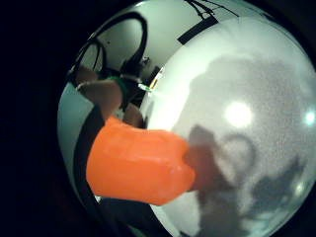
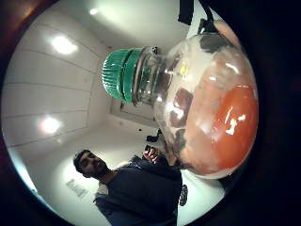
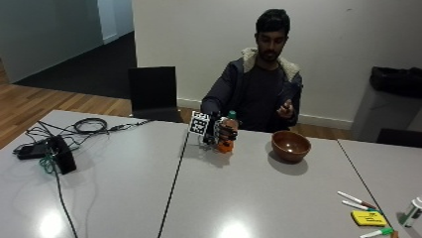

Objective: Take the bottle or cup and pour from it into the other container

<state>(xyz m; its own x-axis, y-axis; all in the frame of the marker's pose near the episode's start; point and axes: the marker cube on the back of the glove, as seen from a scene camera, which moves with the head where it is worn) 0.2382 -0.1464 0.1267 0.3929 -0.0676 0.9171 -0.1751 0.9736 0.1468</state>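
Right hand [image 3: 223, 132] gripping upright bottle [image 3: 227, 134] w/ green cap, orange contents, on table [image 3: 131, 188]; brown bowl [image 3: 290, 145] nearby, interior not visible.

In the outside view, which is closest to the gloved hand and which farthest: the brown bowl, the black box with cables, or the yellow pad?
From the gloved right hand, which grips the bottle:
1. Brown bowl, just beside it on the table.
2. Black box, toward the opposite end, among cables.
3. Yellow pad, at the near corner by the markers.
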